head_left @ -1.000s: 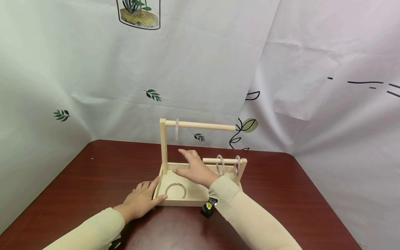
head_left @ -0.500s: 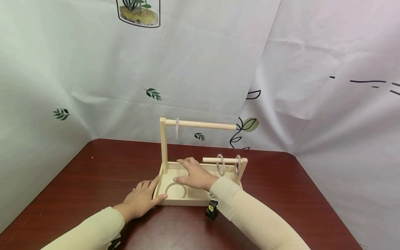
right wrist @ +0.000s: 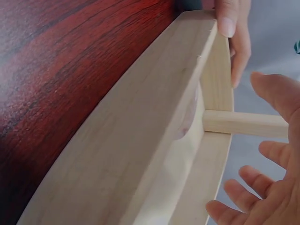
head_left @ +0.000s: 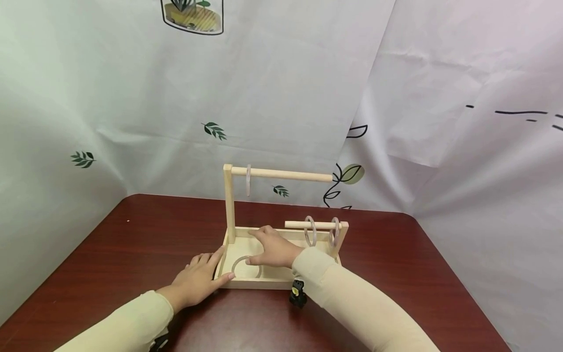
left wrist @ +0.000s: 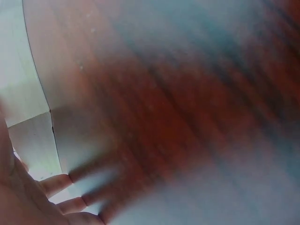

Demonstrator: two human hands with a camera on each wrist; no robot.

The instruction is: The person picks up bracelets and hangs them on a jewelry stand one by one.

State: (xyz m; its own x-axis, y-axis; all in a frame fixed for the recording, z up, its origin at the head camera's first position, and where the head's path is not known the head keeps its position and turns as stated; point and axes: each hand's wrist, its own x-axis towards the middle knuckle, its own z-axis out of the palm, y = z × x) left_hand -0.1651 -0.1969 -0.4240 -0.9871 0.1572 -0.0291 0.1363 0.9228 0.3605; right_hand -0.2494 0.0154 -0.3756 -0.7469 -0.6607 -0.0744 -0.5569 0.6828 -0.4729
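Observation:
A pale wooden tray stand (head_left: pixel 264 283) sits on the table, with a translucent bangle (head_left: pixel 233 266) lying flat near its left front. My left hand (head_left: pixel 195 279) rests at the tray's left front corner, thumb on the front rim, other fingers along the left side. Above the tray floor is my right hand (head_left: pixel 274 250), fingers spread, thumb tip over the bangle's right edge. Whether the thumb touches it cannot be told. In the right wrist view the front wall partly hides this bangle (right wrist: pixel 188 123), and the right hand (right wrist: pixel 269 180) holds nothing.
One bangle (head_left: pixel 248 182) hangs near the left end of the upper bar (head_left: pixel 290 174). Two more, a left bangle (head_left: pixel 314 233) and a right bangle (head_left: pixel 337 231), hang on the lower bar (head_left: pixel 299 225). A dark red table (head_left: pixel 396 274) lies beneath, with white cloth behind.
My right hand has lowered towards the lying bangle, its thumb now over the ring's right side. My left hand stays at the tray corner.

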